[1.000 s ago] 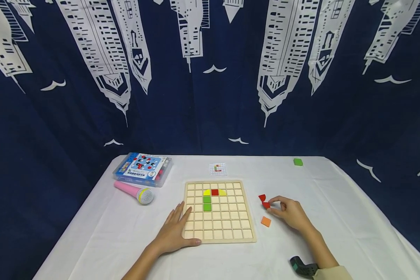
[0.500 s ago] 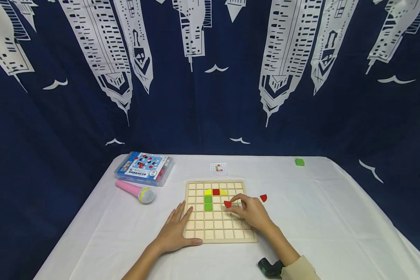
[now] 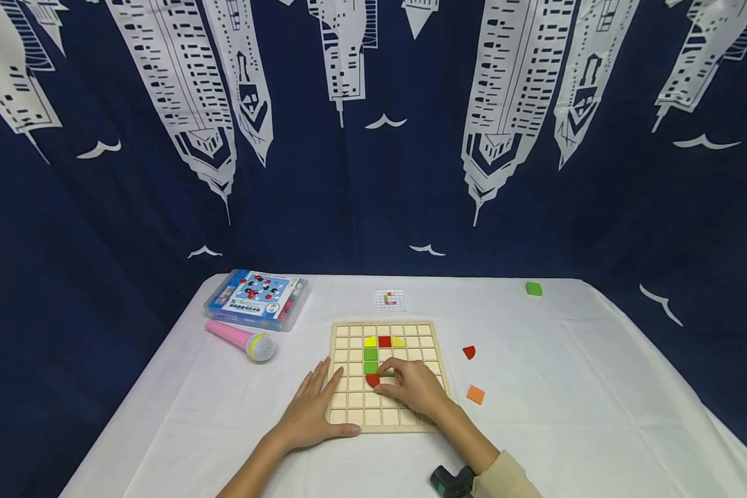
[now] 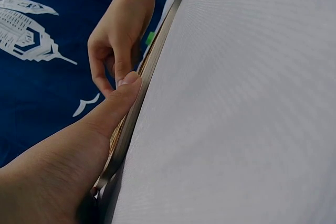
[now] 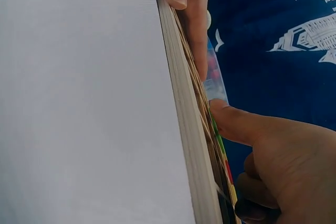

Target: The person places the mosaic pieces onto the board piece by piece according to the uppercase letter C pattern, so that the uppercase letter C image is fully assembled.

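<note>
A wooden grid board point(image 3: 355, 416) lies in the middle of the table. My left hand point(image 3: 309, 408) rests along its left edge, fingers spread and the thumb at the front edge. My right hand point(image 3: 413, 389) pinches a red fan-shaped tile point(image 3: 372, 380) between thumb and fingers, over the cell just below two green square tiles point(image 3: 371, 360). Whether this tile lies fully in its cell I cannot tell. In the row above the green tiles, a red square tile point(image 3: 384, 342) sits between two yellow tiles point(image 3: 398, 342). The right wrist view shows my right thumb point(image 5: 226, 116) at the board, the tile hidden.
Right of the board lie another red fan-shaped tile point(image 3: 469, 353) and an orange square tile point(image 3: 476, 395). A green tile point(image 3: 533, 289) is at the back right. Behind the board is a pattern card point(image 3: 389, 300). A plastic case point(image 3: 255, 301) and a pink microphone point(image 3: 239, 339) stand left.
My right hand has picked up one of the two red fan-shaped tiles at the right and carried it left over the board to below the green tiles. My left hand has stayed put.
</note>
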Motion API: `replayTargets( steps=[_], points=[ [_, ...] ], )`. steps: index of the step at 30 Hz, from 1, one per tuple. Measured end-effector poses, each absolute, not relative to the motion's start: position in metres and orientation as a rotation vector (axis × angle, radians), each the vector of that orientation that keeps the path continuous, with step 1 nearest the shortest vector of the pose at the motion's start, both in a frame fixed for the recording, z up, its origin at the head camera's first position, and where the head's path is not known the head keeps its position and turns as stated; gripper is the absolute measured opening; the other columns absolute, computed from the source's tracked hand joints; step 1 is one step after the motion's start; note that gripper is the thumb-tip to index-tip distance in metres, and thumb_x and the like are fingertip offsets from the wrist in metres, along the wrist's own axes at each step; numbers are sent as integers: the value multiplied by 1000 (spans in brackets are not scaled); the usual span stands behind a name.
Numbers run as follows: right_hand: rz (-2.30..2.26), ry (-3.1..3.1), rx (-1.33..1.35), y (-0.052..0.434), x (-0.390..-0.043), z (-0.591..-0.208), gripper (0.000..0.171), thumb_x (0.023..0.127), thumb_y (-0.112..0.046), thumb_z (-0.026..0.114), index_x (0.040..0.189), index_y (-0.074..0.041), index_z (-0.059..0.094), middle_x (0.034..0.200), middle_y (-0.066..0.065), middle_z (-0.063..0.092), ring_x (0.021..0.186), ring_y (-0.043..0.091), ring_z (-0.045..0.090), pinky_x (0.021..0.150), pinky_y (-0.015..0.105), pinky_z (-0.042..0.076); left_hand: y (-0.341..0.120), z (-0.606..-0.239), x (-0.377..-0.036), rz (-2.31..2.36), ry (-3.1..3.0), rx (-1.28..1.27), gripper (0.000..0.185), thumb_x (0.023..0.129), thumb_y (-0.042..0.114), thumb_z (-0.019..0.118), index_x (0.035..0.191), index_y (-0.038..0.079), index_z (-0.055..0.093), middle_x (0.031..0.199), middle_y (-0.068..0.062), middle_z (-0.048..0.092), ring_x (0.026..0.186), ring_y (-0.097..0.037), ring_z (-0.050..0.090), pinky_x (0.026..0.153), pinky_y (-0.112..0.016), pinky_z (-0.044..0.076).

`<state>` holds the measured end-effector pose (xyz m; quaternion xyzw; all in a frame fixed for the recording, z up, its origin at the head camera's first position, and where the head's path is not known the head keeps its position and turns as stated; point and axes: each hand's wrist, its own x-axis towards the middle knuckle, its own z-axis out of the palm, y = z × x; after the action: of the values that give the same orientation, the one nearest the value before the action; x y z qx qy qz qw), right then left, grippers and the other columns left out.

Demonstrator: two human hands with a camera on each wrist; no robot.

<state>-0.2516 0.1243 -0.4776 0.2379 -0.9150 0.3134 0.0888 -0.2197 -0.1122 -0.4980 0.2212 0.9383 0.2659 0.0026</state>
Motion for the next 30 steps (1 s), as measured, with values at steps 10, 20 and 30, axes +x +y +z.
replayTargets(
  steps=[10,20,30],
  points=[
    [923,-2726,723,123,-251,-479,27,75,-35,76,95,-18,69,49,-10,40,45,1,30,40,18,26,-112,-499,-220,827,2955,693,110,64,76,59,145,7,29,153,-16,8,137,-38,8,110,-49,13],
    [947,-2725,710,132,-249,-475,29,75,-35,76,98,-19,68,49,-11,38,45,1,29,40,19,28,-111,-498,-220,845,2945,697,110,65,74,61,145,7,29,152,-18,9,137,-38,8,110,-51,13],
    [1011,-2676,620,193,-243,-463,32,74,-33,77,100,-17,67,49,-13,31,44,-1,24,40,17,24,-111,-498,-221,840,2944,703,110,64,75,61,145,7,30,152,-18,8,138,-35,7,110,-49,11]
  ],
)
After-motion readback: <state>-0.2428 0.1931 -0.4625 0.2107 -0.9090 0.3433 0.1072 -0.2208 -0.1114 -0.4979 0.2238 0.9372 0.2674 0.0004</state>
